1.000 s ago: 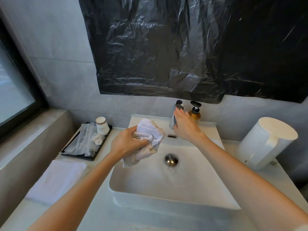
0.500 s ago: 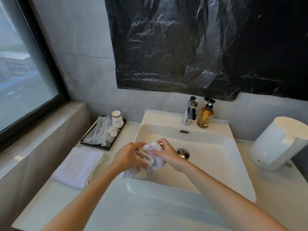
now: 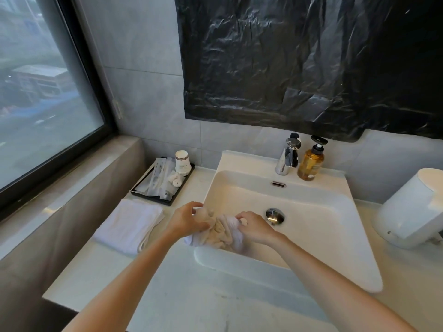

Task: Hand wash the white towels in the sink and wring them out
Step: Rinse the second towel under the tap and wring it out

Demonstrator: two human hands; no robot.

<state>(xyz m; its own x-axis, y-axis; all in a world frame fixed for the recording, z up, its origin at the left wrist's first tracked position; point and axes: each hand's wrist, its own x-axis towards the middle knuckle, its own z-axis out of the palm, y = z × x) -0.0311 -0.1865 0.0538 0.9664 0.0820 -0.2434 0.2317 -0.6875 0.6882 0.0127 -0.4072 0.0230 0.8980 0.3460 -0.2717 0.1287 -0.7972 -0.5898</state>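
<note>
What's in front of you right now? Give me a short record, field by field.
held item: bunched towel, over the sink, front-left
left hand: grips the towel's left end
right hand: grips its right end
drain plug: mid-basin, just beyond the right hand
back ledge: tap, amber pump bottle on its right
left counter: folded towel; black tray behind it
right counter: white jug
</note>
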